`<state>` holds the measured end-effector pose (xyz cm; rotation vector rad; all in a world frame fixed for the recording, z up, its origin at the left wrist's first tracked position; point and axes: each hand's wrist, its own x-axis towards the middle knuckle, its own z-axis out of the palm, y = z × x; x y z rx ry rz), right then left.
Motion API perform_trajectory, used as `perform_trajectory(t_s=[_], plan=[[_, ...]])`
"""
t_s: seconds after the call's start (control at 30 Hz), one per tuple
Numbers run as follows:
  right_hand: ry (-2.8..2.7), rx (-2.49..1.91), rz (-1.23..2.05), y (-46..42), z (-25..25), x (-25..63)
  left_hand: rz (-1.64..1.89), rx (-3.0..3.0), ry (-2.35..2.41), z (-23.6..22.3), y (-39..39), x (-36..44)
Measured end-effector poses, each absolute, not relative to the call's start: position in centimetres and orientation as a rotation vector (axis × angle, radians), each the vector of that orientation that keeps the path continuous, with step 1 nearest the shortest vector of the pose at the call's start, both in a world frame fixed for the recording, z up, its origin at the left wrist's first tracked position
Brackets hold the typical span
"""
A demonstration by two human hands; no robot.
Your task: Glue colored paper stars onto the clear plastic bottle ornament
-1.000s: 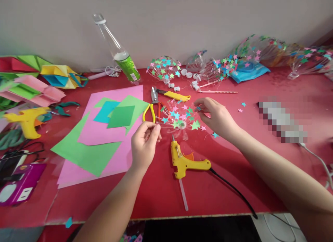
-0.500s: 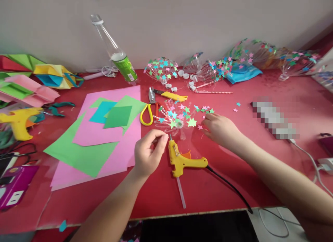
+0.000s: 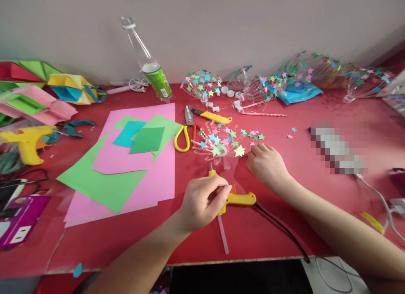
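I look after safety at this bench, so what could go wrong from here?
The left hand hovers over the yellow glue gun; if the gun is hot, a brush against its nozzle could burn. The black cord runs over the table edge, so a snag might drag the gun. The right hand sits beside loose paper stars and could scatter them.

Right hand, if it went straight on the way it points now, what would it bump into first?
Probably the pale green star at the edge of the clear plastic piece, though how high the right hand sits above the table is unclear.
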<state>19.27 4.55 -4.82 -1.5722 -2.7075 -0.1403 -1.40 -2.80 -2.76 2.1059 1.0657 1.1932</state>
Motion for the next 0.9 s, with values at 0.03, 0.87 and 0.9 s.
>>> perform_trajectory(t_s=[0.03,0.87,0.9], plan=[[-2.693,-1.575,-0.125,4.5,-4.7,19.3,1.189,2.1,1.059,-2.8,-2.8,-1.4],[-2.694,-0.973,0.579,-0.4,-1.6,17.1,1.127,1.378,1.171,-2.1,-2.4,-2.3],[-2.794,-0.953,0.475,-0.5,-1.9,17.0,1.182,1.379,1.189,-2.0,-2.3,-2.5]])
